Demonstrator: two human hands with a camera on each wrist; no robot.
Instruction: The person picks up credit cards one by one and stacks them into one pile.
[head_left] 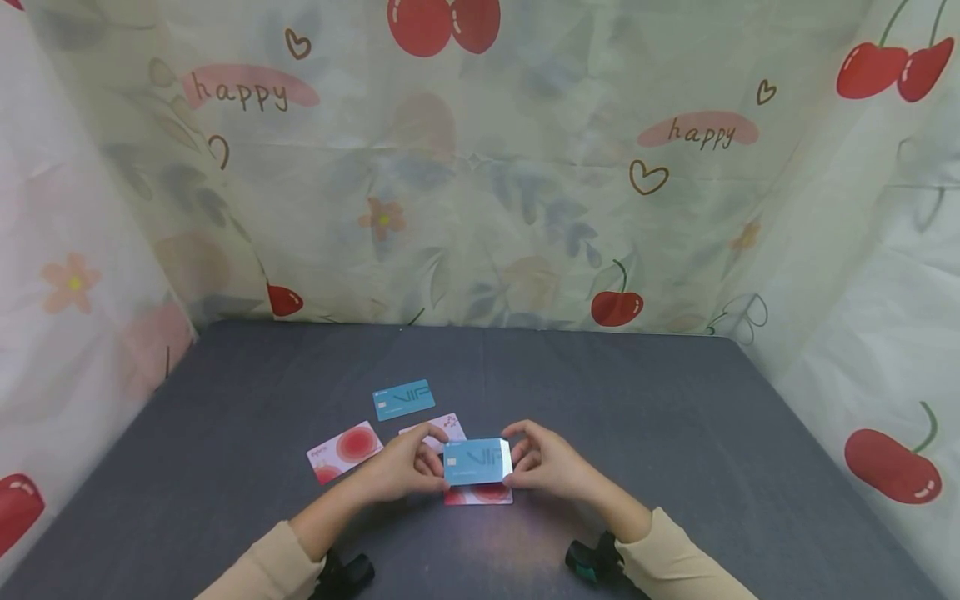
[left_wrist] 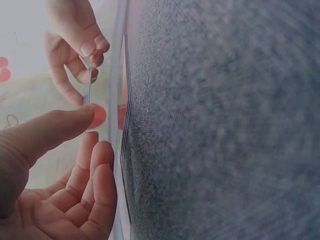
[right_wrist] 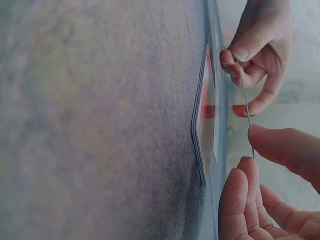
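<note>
A blue VIP card (head_left: pixel 472 463) is held up between both hands, its printed face toward the head camera. My left hand (head_left: pixel 408 467) pinches its left end between thumb and fingers. At the opposite end, my right hand (head_left: pixel 551 462) grips the card the same way. Edge-on in the right wrist view, the held card (right_wrist: pixel 245 95) shows as a thin line above the table. Below it lies a small stack of cards (right_wrist: pixel 199 120), with a pink-and-red card (head_left: pixel 480 497) on top, partly hidden by the blue one.
Another blue VIP card (head_left: pixel 403 400) lies farther back on the dark grey table (head_left: pixel 645 392). To the left is a pink card with red circles (head_left: pixel 347 450). A pale pink card (head_left: pixel 452 427) lies just behind the hands, partly covered by them. Patterned curtains (head_left: pixel 480 217) enclose the table.
</note>
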